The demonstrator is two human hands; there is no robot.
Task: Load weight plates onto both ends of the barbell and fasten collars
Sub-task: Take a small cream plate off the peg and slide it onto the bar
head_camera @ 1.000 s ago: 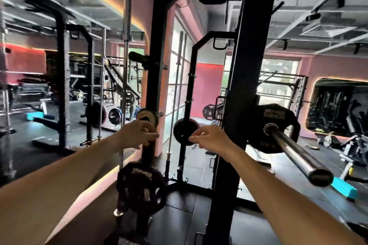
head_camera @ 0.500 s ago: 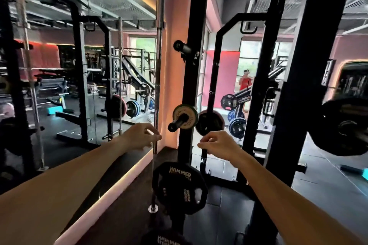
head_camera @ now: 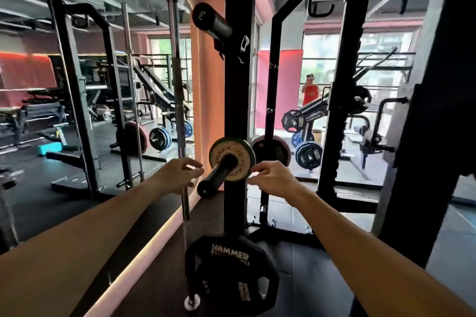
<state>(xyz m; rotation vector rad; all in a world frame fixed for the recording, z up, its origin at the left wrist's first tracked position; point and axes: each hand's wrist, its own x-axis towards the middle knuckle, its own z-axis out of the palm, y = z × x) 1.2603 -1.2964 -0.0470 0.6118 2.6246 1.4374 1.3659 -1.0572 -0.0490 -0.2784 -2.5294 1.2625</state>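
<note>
At the rack's black upright point(head_camera: 238, 100), you reach both arms toward a small Rogue change plate point(head_camera: 231, 158) that sits on a storage peg point(head_camera: 217, 177) jutting from the post toward you. Your right hand point(head_camera: 274, 179) is at the plate's right rim, fingertips point(head_camera: 253, 170) touching or just short of its edge; the fingers are curled narrow, as in a pinch, but you cannot tell whether they have hold of it. Your left hand point(head_camera: 177, 175) hovers just left of the peg, apart from the plate, fingers loosely bent and holding nothing. Directly below, on the same upright, hangs a large black Hammer plate point(head_camera: 231, 273) with grip cut-outs. Above the small plate, a second, bare peg point(head_camera: 211, 20) angles out from the post. Just beside your left hand, a bare barbell point(head_camera: 177, 85) stands upright, its lower end point(head_camera: 192, 301) on the dark floor near the Hammer plate. Behind the upright, partly hidden, another dark plate point(head_camera: 273, 152) hangs on the far side of the rack. To the left, a wall mirror point(head_camera: 90, 110) reflects racks and loaded bars. Through the rack on the right, blue plates point(head_camera: 307, 156) sit on a bar near the floor, and a person in a red shirt point(head_camera: 310, 92) stands by the bright windows.
</note>
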